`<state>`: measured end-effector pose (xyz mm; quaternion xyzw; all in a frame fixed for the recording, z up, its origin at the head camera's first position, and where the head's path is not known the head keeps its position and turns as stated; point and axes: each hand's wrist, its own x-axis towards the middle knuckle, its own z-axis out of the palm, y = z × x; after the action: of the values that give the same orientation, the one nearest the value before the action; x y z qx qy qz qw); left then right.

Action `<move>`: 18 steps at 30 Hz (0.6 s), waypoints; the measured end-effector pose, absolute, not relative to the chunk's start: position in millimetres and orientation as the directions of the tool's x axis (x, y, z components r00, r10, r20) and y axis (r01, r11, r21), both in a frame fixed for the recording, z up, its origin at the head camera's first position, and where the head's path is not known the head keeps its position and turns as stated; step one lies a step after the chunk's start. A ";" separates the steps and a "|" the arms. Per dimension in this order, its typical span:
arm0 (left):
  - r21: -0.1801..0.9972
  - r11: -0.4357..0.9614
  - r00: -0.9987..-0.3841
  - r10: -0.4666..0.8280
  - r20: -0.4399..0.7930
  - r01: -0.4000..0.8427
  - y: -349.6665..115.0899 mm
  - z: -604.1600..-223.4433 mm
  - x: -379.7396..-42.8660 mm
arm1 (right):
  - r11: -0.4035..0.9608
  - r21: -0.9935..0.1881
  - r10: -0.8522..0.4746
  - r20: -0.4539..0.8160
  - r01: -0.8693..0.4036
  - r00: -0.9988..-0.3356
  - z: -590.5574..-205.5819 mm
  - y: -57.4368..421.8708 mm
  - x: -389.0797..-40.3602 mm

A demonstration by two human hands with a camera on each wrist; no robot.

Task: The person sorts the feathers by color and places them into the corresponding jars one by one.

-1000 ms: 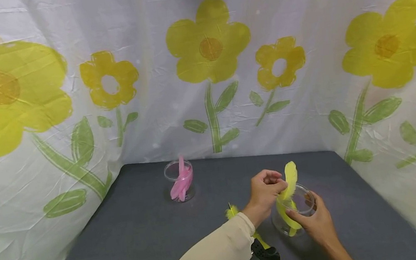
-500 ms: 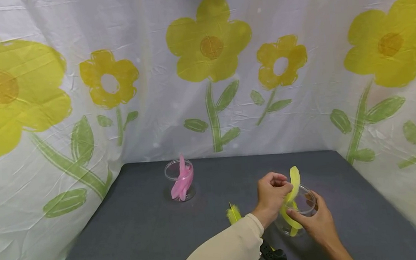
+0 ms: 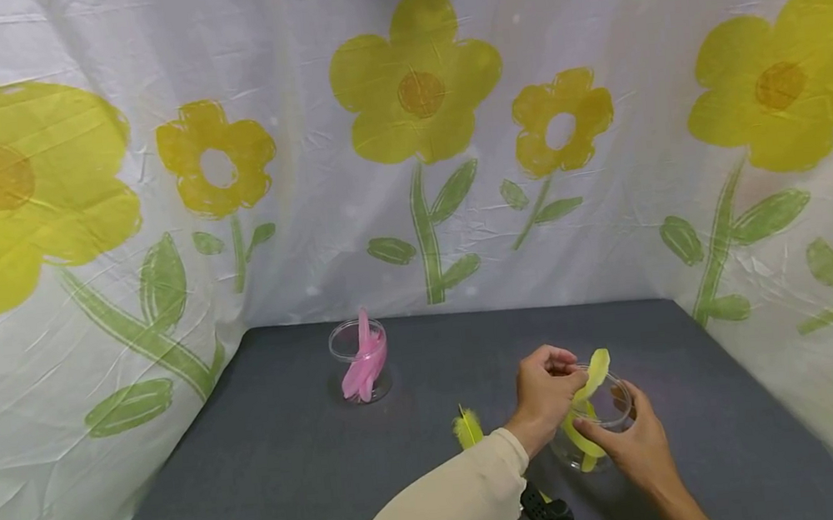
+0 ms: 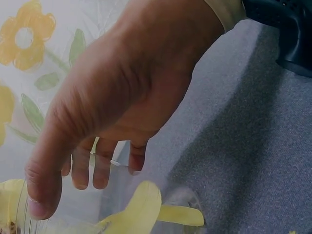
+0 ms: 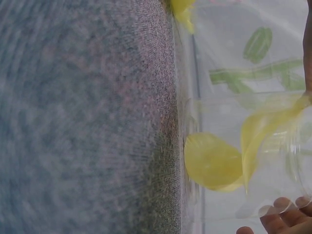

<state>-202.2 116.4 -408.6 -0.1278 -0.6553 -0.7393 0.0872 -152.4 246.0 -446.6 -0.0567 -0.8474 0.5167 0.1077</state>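
My left hand (image 3: 545,386) is at the rim of a clear plastic jar (image 3: 615,423), where its thumb and fingers pinch a yellow feather (image 3: 598,366). That feather's upper end sticks out above the rim, and its lower part hangs inside. More yellow feather (image 5: 212,161) lies low in the same jar, in the right wrist view. From the right side, my right hand (image 3: 640,439) grips the jar, thumb in front and fingers behind. In the left wrist view, the left thumb (image 4: 44,195) is beside the rim; the exact pinch point is hard to see.
Another clear jar (image 3: 332,350) holding pink feathers (image 3: 365,369) stands at the back left of the dark table (image 3: 294,473). A loose yellow feather (image 3: 467,427) lies partly behind the left forearm. A black device (image 3: 548,511) sits under the left wrist. Flowered cloth (image 3: 310,245) surrounds the table.
The left hand has shifted right towards the jar. The pinched yellow feather has sunk lower and tilted right at the rim. The right hand keeps its grip on the jar.
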 end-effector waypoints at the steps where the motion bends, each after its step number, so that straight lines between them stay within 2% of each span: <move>1: 0.947 -0.115 -0.951 0.042 0.306 0.300 116.1 -408.5 -202.2 | 0.459 -0.888 0.207 0.125 -0.016 -0.970 -446.6 246.1 -152.4; 8: 0.951 -0.087 -0.952 0.049 0.303 0.298 115.3 -408.7 -203.6 | 0.472 -0.882 0.217 0.115 0.001 -0.969 -446.2 246.1 -152.3; 18: 0.961 -0.129 -0.965 0.060 0.255 0.245 114.3 -406.9 -204.9 | 0.470 -0.882 0.222 0.143 -0.023 -0.964 -446.1 246.0 -153.5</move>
<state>-204.9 114.3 -406.9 -0.1162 -0.6569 -0.7423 0.0624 -153.5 246.0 -446.1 -0.0588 -0.8489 0.5114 0.1199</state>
